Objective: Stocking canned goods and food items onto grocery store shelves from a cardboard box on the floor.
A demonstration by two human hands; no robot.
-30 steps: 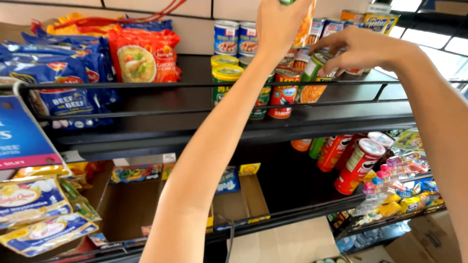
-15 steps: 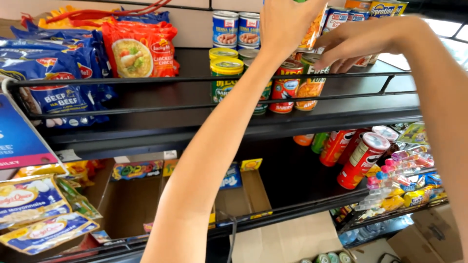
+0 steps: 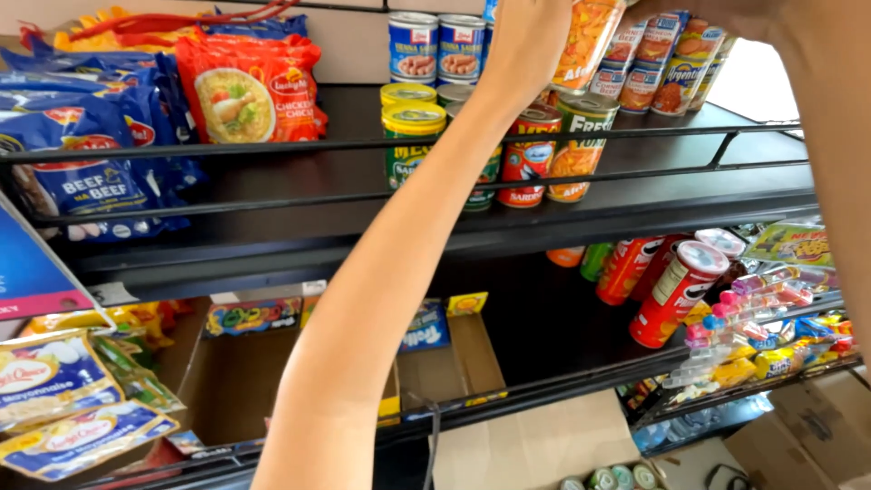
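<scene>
An orange can (image 3: 588,41) is held in the left hand (image 3: 531,36) above the shelf (image 3: 635,204). Its grip is closed around that can. The right hand's grip cannot be told.

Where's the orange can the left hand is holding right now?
In the head view, the orange can sits top centre, gripped by the left hand, raised above the red sardine can on the upper shelf.

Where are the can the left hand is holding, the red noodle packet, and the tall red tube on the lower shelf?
orange-labelled can (image 3: 590,41), head view, middle of its label.
left hand (image 3: 526,41), head view, back of the hand.
red noodle packet (image 3: 247,91), head view, centre of its front.
tall red tube (image 3: 676,295), head view, its side.
</scene>
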